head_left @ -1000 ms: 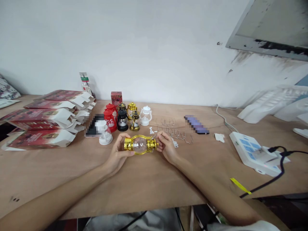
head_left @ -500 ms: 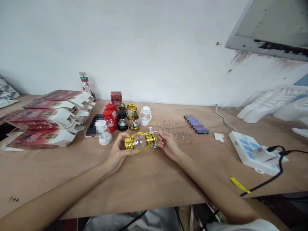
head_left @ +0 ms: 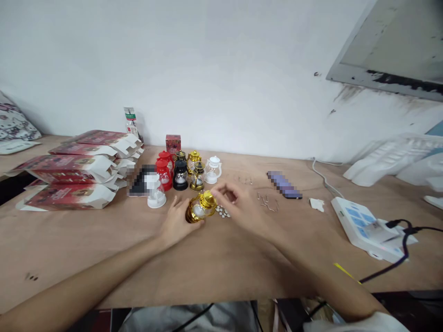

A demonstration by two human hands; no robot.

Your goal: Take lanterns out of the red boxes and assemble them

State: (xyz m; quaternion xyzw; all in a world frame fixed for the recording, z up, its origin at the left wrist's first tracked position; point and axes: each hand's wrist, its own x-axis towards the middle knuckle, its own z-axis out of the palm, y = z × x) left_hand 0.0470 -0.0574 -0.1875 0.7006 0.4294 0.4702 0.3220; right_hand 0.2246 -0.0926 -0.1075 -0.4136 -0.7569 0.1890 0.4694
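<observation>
A small gold lantern [head_left: 200, 208] with a clear globe is tilted, its top leaning right and away from me. My left hand [head_left: 177, 220] is closed around its base. The fingers of my right hand [head_left: 235, 203] are pinched at the lantern's gold top cap. Just under my right fingers lie several small white pieces [head_left: 222, 212], partly hidden. Bent wire handles [head_left: 269, 204] lie to the right of that hand. Beyond the lantern stand more small lanterns: red [head_left: 163, 175], black [head_left: 180, 176], bronze [head_left: 197, 177], gold and white [head_left: 212, 170].
Flattened red boxes [head_left: 69, 168] are stacked at the left. A white lantern body [head_left: 156, 196] stands near a blurred dark device [head_left: 140, 180]. At the right are a phone [head_left: 284, 185], a white scrap [head_left: 316, 204] and a power strip [head_left: 363, 226] with cables.
The gold lantern has turned from lying level to a more upright tilt. My right hand has come over the wires and onto its top cap. The view has shifted slightly.
</observation>
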